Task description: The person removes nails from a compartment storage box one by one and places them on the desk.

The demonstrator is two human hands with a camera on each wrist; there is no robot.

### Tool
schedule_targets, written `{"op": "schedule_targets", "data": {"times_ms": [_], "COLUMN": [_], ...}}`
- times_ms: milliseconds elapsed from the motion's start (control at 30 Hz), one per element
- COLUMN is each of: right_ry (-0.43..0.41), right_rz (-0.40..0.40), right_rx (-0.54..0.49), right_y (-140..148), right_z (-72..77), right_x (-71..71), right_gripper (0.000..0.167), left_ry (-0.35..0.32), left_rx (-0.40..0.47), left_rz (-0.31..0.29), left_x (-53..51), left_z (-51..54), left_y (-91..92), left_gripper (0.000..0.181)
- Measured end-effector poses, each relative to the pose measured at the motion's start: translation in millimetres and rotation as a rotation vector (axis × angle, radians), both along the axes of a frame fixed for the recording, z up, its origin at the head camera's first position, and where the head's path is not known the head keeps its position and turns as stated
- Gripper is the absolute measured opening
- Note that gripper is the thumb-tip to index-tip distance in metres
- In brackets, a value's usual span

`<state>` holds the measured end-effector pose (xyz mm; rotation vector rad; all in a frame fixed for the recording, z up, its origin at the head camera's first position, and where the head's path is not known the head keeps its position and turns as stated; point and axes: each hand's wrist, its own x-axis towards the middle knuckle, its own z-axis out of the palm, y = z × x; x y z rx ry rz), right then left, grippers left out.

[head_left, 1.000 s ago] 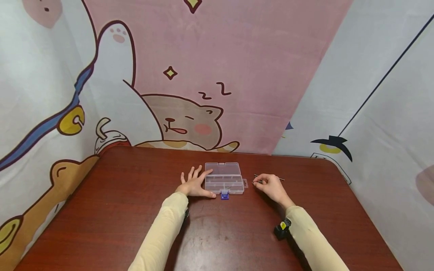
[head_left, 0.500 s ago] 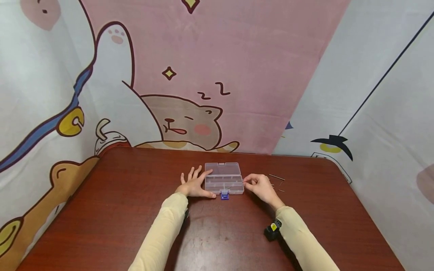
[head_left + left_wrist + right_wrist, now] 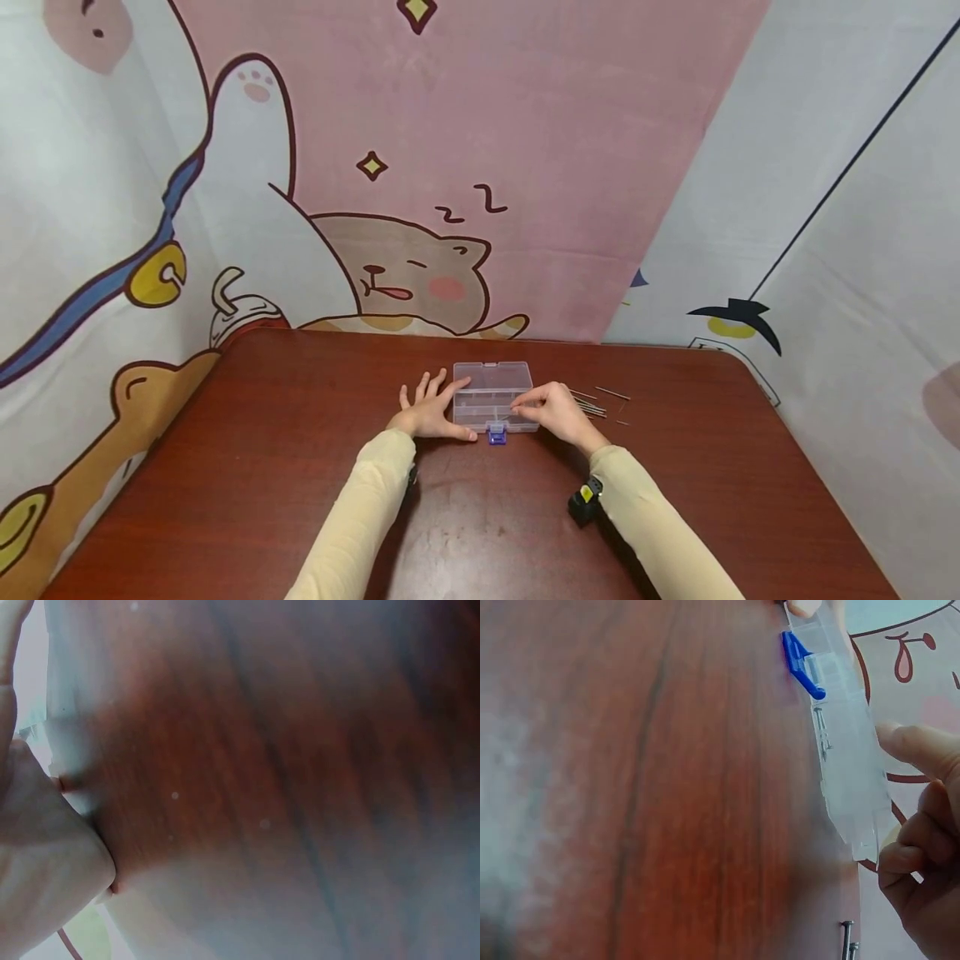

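Observation:
A clear plastic compartment box point(image 3: 491, 377) lies on the table with its lid raised back and a blue latch point(image 3: 497, 437) at the front. My left hand point(image 3: 430, 413) spreads around its left side, index finger on the lid's edge and thumb at the front corner. Over the right front compartments, my right hand point(image 3: 558, 413) pinches thumb and index finger together, apparently on a thin nail that is barely visible. Through the wall, the right wrist view shows nails point(image 3: 823, 733) in or above the box. My right fingers point(image 3: 919, 746) bend beside it.
Several loose metal nails point(image 3: 590, 407) lie right of the box, partly behind my right hand. One longer nail point(image 3: 613, 392) and some tiny thin ones lie farther right. A cartoon cloth point(image 3: 562, 167) hangs behind the brown table point(image 3: 480, 533).
My right hand has moved left from the loose nails, past the box's right edge, to above its compartments. More of the nails now show. My left hand and the box stay put.

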<state>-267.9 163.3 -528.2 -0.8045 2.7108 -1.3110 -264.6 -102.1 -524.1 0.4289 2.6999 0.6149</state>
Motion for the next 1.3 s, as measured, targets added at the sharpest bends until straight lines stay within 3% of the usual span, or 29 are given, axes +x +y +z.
{"op": "schedule_targets", "data": {"times_ms": [167,700,1067,1300], "right_ry": [-0.008,0.113,0.06,0.142], "right_rz": [0.039,0.028,-0.006,0.007], "right_rx": [0.099,0.361,0.384,0.406], "right_y": [-4.0,-14.9,-17.7,-18.6], "right_z": [-0.3,10.2,12.3,12.2], "right_x": [-2.2,1.5,-1.3,-3.3], "right_gripper": [0.005,0.01,0.004,0.006], "left_ry": [-0.004,-0.008,-0.001,0.011], "left_rx": [0.001,0.05,0.016,0.035], "left_rz": [-0.001,0.012,0.011,0.008], "left_x": [0.9,2.8,4.0,1.7], "left_z": [-0.2,1.1,2.8,-1.3], "left_y": [1.2,-1.6,1.9,0.7], "left_gripper": [0.101,0.103,0.1,0.1]}}
